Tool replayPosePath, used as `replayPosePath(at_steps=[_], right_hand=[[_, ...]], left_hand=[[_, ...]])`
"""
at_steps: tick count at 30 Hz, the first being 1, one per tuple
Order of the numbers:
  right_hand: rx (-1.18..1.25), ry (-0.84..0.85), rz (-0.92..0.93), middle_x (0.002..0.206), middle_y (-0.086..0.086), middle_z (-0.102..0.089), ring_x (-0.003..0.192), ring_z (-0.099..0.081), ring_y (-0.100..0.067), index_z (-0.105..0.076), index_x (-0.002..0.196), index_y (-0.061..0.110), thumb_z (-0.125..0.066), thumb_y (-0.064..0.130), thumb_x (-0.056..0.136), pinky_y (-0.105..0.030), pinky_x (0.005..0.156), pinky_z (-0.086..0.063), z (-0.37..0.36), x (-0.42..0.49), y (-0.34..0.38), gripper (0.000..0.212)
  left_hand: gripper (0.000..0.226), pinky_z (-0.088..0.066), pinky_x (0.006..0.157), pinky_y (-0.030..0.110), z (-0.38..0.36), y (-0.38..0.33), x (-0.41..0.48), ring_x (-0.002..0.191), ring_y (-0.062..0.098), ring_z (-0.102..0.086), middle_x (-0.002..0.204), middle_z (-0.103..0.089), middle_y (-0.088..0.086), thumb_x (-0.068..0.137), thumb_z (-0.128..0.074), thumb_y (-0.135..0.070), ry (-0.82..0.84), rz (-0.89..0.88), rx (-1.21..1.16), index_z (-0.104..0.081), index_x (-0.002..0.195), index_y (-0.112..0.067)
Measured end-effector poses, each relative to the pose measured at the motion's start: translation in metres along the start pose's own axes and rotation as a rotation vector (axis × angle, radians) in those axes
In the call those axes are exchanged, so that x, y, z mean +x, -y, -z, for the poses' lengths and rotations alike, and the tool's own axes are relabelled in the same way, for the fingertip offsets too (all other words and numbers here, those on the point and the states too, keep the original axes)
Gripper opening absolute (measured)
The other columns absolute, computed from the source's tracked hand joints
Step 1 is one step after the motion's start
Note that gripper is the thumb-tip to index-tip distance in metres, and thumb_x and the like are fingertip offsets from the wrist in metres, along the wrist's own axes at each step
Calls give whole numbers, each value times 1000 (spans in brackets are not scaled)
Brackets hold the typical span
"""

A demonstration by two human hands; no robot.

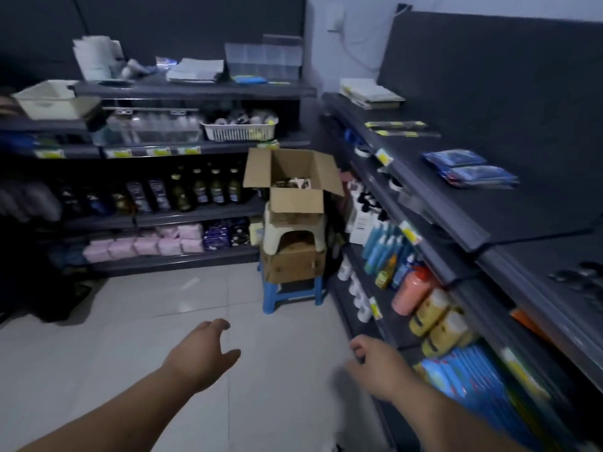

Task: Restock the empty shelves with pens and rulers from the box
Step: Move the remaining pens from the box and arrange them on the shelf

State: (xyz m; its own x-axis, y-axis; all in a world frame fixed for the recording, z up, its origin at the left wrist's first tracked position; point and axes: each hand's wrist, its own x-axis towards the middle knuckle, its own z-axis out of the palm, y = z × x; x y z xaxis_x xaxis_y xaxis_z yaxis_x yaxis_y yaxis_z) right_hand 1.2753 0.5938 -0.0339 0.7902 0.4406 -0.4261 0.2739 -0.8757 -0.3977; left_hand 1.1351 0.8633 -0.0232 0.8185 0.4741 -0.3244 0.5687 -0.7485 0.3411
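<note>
An open cardboard box point(295, 177) with its flaps up stands in the corner on a cream stool point(293, 236), which sits on another carton point(293, 262) and a blue stool point(293, 295). Small items show inside it, too blurred to name. The dark top shelf on the right point(489, 190) holds a few flat packs: two long dark strips point(396, 124) and blue packets point(470, 168). My left hand point(202, 350) and my right hand point(375, 363) reach forward low over the floor, both holding nothing, fingers loosely curled, well short of the box.
Shelves on the left carry bottles point(202, 190), pink packs point(146, 244) and a white basket point(239, 130). The right-hand shelves hold lotion bottles point(414, 295) and blue packets point(463, 383). White tiled floor point(163, 308) lies between me and the box.
</note>
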Motion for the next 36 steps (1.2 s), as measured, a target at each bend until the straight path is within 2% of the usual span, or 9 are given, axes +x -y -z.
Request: replayPosePath(at_steps=[3,6,12,19,23,25,29,33,36], right_hand=[[28,44,25,106,9,-50,93,-48,-8,-53,129,21,-59,38,91,-20,85,-40,20,68,9,41],[26,20,49,117,6,-58,103,-56,-13,-54,129,24,-59,41,89,-23,90,-42,54,146,15,43],[108,-21,100,132,1,-54,110,-54,-11,-49,136,23,-62,38,92,-18,82,-39,144,272,42,48],[188,-80,122,128,2,-55,117,-53,-15,-52,132,23,-63,34,91,-27,96,-46,198,400,87,43],[262,-76,88,129,4,-56,115,-54,-14,-52,132,25,-62,31,92,-27,96,-46,209,474,112,42],[314,-68,64,129,2,-57,116,-54,-13,-51,133,22,-61,32,94,-23,92,-43,214,511,127,42],[461,-82,-13,128,5,-58,104,-51,-5,-54,132,20,-58,34,96,-18,83,-38,220,571,150,39],[500,-101,-49,108,10,-59,87,-54,0,-57,126,26,-53,28,99,-13,66,-41,216,614,156,28],[566,-137,-63,100,12,-63,87,-59,-1,-58,116,33,-51,27,99,-24,76,-53,217,642,156,19]], left_hand=[[63,-42,99,25,16,-9,57,124,12,-49,145,-43,-4,89,-59,-48,-40,33,-23,-35,143,-26],[64,-43,98,25,38,-31,124,124,13,-49,146,-41,-3,89,-60,-46,-76,54,-31,-34,144,-26],[64,-41,99,25,82,-82,246,124,13,-48,147,-40,-3,89,-61,-44,-105,69,-83,-35,144,-25],[59,-45,96,29,126,-114,392,121,17,-51,140,-48,0,88,-63,-41,-154,4,-157,-42,140,-23],[47,-51,87,29,146,-126,489,106,15,-59,130,-55,1,87,-65,-33,-159,-48,-323,-51,131,-22],[40,-54,85,32,154,-129,536,106,16,-59,125,-59,0,90,-63,-27,-134,-48,-476,-53,128,-22],[41,-51,86,28,160,-145,607,104,18,-61,125,-60,2,95,-56,-20,-14,-34,-583,-48,135,-22],[49,-47,91,25,138,-165,652,115,20,-58,132,-57,3,95,-56,-24,142,-2,-564,-40,142,-21],[61,-43,97,24,112,-171,679,120,20,-55,138,-53,2,92,-59,-33,213,51,-500,-34,146,-23]])
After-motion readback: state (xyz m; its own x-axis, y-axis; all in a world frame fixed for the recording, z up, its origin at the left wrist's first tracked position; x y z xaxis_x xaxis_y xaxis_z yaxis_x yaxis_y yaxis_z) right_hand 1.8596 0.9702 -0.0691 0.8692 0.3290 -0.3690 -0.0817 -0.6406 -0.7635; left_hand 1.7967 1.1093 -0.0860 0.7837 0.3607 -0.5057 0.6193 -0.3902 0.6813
